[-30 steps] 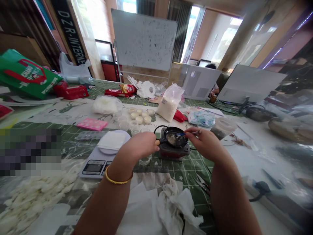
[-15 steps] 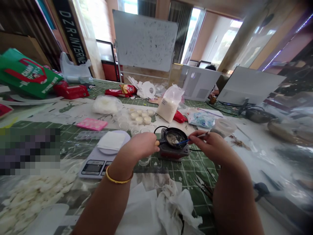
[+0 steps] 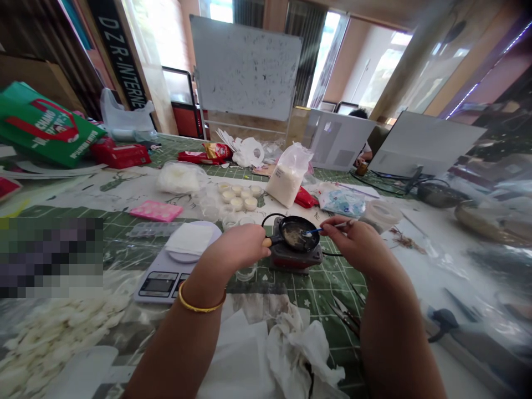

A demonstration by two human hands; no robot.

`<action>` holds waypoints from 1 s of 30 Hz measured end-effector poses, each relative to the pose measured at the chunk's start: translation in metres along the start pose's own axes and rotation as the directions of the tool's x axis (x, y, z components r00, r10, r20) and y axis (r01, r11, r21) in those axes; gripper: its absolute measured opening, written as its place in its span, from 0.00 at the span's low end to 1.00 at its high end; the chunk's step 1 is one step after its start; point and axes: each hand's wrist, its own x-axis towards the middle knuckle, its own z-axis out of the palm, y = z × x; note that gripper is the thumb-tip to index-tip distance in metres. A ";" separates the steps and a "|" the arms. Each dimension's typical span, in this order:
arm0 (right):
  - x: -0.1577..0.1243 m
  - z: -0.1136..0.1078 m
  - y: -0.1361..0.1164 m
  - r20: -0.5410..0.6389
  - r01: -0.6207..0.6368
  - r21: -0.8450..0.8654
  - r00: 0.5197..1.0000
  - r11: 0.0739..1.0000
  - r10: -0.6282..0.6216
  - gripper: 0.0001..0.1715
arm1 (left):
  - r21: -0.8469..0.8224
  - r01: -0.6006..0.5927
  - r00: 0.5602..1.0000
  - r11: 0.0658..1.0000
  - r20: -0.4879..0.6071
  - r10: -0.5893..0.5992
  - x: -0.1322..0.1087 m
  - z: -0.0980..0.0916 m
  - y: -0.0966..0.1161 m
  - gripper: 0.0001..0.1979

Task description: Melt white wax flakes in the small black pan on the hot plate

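A small black frying pan [image 3: 294, 237] sits on a compact electric hot plate [image 3: 296, 261] in the middle of the head view. My left hand [image 3: 245, 246] is closed around the pan's handle, its wooden-coloured end showing at the fingers. My right hand [image 3: 349, 235] pinches a thin stirring tool [image 3: 316, 230] with a blue shaft, its tip inside the pan near the right side. Cloudy liquid and a few pale bits lie in the pan. Left of the hot plate stands a kitchen scale [image 3: 160, 282] bearing white sheets [image 3: 189, 238].
Several small cups with pale contents [image 3: 236, 197] and a bag of white granules [image 3: 286, 177] stand behind the pan. Scissors [image 3: 344, 313] and crumpled tissue [image 3: 299, 349] lie in front. White flakes [image 3: 70, 321] cover the left front. A person sits behind the monitors.
The stirring tool's tip has shifted right and slightly up within the pan. Fewer pale lumps show in the liquid. My left hand stays on the handle.
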 end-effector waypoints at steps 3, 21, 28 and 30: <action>-0.001 -0.003 0.001 -0.014 -0.019 -0.018 1.000 1.000 0.019 0.18 | 0.005 0.000 1.000 1.000 -0.004 0.000 -0.001 -0.001 0.000 0.15; -0.005 -0.003 -0.006 0.043 0.049 0.021 0.998 0.999 -0.050 0.18 | 0.018 -0.017 0.999 1.000 -0.031 0.018 0.000 0.000 0.000 0.15; -0.006 0.000 -0.009 0.068 0.062 0.053 0.996 0.997 -0.066 0.18 | 0.002 -0.001 0.999 1.000 -0.032 0.001 -0.001 0.001 0.000 0.15; -0.007 -0.001 -0.009 0.075 0.065 0.052 0.995 0.997 -0.069 0.18 | 0.003 -0.010 0.999 1.000 -0.036 0.011 0.000 0.001 0.000 0.15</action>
